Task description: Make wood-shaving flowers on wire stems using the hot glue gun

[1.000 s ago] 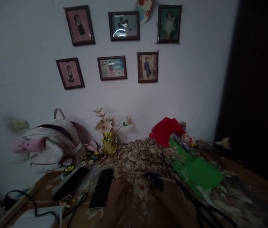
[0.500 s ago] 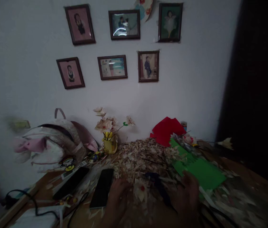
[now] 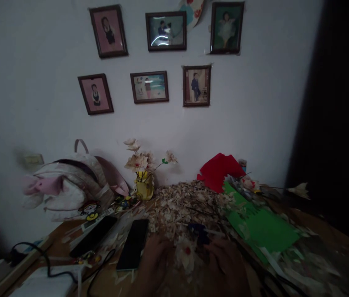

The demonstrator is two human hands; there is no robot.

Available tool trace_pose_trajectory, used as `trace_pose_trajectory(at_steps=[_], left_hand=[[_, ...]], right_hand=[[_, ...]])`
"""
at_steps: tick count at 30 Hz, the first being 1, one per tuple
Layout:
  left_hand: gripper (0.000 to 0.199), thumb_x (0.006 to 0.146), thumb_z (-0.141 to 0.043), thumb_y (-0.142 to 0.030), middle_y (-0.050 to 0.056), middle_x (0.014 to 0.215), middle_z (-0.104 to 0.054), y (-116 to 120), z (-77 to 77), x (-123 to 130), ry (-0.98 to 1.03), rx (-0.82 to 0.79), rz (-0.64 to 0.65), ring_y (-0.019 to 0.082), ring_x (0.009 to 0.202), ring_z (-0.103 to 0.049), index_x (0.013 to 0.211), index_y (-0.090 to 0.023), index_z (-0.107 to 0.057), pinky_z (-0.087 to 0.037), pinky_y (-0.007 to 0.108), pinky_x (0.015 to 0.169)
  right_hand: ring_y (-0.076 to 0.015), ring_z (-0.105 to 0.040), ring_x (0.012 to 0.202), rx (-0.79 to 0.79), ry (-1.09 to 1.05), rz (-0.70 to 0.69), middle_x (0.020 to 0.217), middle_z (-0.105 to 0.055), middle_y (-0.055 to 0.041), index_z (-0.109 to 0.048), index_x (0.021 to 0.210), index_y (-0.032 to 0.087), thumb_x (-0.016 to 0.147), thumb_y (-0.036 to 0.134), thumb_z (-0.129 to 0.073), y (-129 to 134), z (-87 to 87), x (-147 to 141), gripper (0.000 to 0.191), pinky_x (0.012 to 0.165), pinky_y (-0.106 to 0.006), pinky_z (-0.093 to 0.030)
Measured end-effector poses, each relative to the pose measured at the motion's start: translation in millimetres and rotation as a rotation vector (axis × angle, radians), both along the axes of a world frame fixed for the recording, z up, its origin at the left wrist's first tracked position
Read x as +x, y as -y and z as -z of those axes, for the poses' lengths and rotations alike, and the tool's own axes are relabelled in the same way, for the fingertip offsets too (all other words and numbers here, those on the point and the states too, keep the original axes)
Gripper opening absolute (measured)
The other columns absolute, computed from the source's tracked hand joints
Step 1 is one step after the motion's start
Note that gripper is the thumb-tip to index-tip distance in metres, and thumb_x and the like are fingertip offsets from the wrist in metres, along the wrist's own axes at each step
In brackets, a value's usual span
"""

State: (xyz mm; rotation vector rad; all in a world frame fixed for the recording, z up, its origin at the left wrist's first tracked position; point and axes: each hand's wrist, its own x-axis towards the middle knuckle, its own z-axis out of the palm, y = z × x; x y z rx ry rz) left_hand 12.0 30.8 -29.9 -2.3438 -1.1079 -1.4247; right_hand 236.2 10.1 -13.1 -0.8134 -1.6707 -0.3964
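My left hand (image 3: 154,260) is closed beside a cream artificial flower (image 3: 186,255) with a red centre, its fingers seeming to pinch the thin stem. Dim light makes the grip hard to see. On the other side of the flower, my right hand (image 3: 225,262) is closed round a dark blue glue gun (image 3: 199,233). Most of the gun's body is hidden under the fingers, and a pale stick (image 3: 215,232) sticks out above them. Behind both hands spreads a heap of dried, petal-like scraps (image 3: 180,204).
A black phone (image 3: 133,244) lies left of my left hand, with another dark phone-like slab (image 3: 94,236) beyond. Green sheet (image 3: 261,229) and red sheet (image 3: 219,173) lie to the right. A yellow pot (image 3: 145,189) of flowers and a backpack (image 3: 75,181) stand by the wall. Black cables (image 3: 46,258) cross the table.
My right hand has moved left and closed over the glue gun, which now lies more hidden beneath it. My left hand and the flower stay nearly in place. The view has shifted slightly.
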Motion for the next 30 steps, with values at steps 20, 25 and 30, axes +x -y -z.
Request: trace_pose_trajectory(at_steps=[20,25,30], left_hand=[[0.024,0.078,-0.044,-0.009,0.005,0.086,-0.068,0,5.1,-3,-0.106,-0.024,-0.025,0.018,0.079,-0.061,0.086,-0.024,-0.061,-0.047,0.027,0.067],[0.022,0.079,-0.044,-0.01,0.005,0.085,-0.068,0,2.1,0,-0.1,0.001,-0.026,0.017,0.079,-0.061,0.085,-0.023,-0.061,-0.046,0.027,0.066],[0.023,0.079,-0.044,-0.01,0.004,0.081,-0.068,2,-1.4,0,-0.102,0.016,-0.023,0.017,0.076,-0.061,0.085,-0.023,-0.062,-0.047,0.026,0.064]], right_hand=[[-0.023,-0.065,0.079,-1.12,-0.714,-0.355,0.079,-0.071,-0.0068,-0.066,0.078,0.018,0.067,0.055,-0.055,1,-1.5,-28,0.04,0.068,-0.027,-0.051],[-0.0216,-0.064,0.073,-1.173,-0.698,-0.363,0.072,-0.07,-0.0046,-0.066,0.072,0.018,0.066,0.055,-0.054,1,-9.4,-27,0.039,0.063,-0.026,-0.05],[-0.0203,-0.064,0.071,-1.212,-0.677,-0.36,0.069,-0.07,-0.0033,-0.066,0.071,0.018,0.068,0.049,-0.054,-1,-6.8,-27,0.034,0.06,-0.024,-0.049]])
